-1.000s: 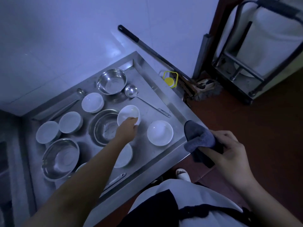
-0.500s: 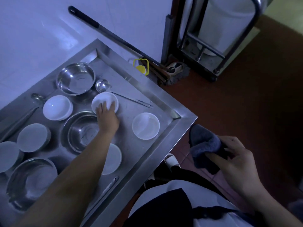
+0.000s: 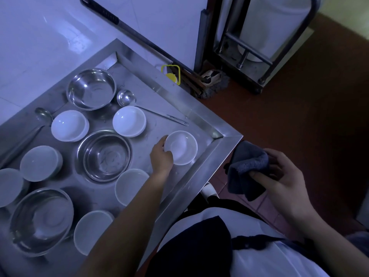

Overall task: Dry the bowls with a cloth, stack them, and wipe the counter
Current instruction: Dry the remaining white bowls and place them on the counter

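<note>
Seven small white ceramic bowls sit mouth-up on the stainless steel counter (image 3: 199, 124), mixed in with three round steel basins, so going left to right: two white bowls at the far left edge (image 3: 41, 163), a big steel basin (image 3: 41, 221) at bottom left, a steel basin in the middle (image 3: 104, 155) and another at the back (image 3: 91, 89). A long steel ladle (image 3: 126, 97) lies with its cup beside the back basin and its handle running right toward the counter's corner.

Next is the left hand (image 3: 161, 158), with fingers curled around the near-left rim of the small white bowl by the corner (image 3: 182, 147). That bowl is upright, glossy and round, so no real long axis, and it sits on the counter just inside the raised edge. The thumb looks like it's over the rim, though it's dim.

Off the counter to the right, the right hand (image 3: 283, 182) pinches a bunched dark grey-blue cloth (image 3: 246, 168) between thumb and fingers, with the cloth hanging out past the fingertips, over the red floor.
</note>
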